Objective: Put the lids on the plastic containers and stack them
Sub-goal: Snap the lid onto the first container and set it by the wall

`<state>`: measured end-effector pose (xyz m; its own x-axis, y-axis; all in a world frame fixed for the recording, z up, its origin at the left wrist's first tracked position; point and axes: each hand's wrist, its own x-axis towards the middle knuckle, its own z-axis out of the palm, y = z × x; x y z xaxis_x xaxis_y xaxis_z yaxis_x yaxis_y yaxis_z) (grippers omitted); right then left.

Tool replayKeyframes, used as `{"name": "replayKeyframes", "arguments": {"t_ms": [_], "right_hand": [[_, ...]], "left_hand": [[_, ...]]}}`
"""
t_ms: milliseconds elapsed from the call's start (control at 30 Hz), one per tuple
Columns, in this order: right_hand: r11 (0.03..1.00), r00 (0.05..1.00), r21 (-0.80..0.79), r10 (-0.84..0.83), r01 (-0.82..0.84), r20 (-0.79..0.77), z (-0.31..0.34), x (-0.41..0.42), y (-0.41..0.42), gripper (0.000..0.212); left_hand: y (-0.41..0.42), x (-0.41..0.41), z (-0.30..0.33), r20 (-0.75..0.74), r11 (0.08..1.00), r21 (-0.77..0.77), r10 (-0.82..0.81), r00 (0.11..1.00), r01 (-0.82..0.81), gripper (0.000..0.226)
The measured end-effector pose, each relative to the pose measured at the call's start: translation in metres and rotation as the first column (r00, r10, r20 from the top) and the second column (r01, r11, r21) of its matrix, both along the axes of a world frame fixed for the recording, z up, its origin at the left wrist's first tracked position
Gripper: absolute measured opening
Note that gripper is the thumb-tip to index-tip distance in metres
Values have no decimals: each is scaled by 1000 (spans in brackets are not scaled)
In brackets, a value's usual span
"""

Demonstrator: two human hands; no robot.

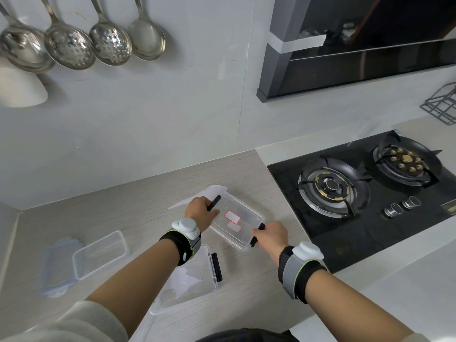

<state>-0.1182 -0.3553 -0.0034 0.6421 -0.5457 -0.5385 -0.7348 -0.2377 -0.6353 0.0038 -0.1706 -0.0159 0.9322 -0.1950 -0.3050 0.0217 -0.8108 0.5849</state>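
A clear plastic container point(240, 227) with a red-edged label and black side latches sits in the middle of the counter. My left hand point(201, 209) grips its far-left black latch point(214, 203). My right hand point(271, 235) grips the near-right black latch point(257, 234). A second clear container with a black latch point(192, 280) lies nearer to me, partly hidden under my left forearm. A smaller clear container point(101, 254) stands to the left, and a blue-edged lid point(58, 265) lies beside it.
A black gas hob point(365, 193) with two burners fills the counter's right side, close to the held container. A white sheet point(197, 196) lies behind the container. Ladles and skimmers point(81, 40) hang on the wall. A wire rack point(441, 104) stands at far right.
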Motion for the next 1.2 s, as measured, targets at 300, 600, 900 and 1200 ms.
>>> {"name": "replayKeyframes", "arguments": {"t_ms": [300, 600, 900, 1200], "right_hand": [[984, 980, -114, 149, -135, 130, 22, 24, 15, 14], [956, 923, -48, 292, -289, 250, 42, 95, 63, 28], [866, 821, -47, 488, -498, 296, 43, 159, 123, 40], [776, 740, -123, 628, -619, 240, 21, 211, 150, 49]], "left_hand": [[25, 1, -1, 42, 997, -48, 57, 997, -55, 29], [93, 14, 14, 66, 911, -266, 344, 937, -315, 61], [156, 36, 17, 78, 851, -312, 467, 881, -423, 69], [180, 71, -5, 27, 816, -311, 520, 853, -488, 74]]}}
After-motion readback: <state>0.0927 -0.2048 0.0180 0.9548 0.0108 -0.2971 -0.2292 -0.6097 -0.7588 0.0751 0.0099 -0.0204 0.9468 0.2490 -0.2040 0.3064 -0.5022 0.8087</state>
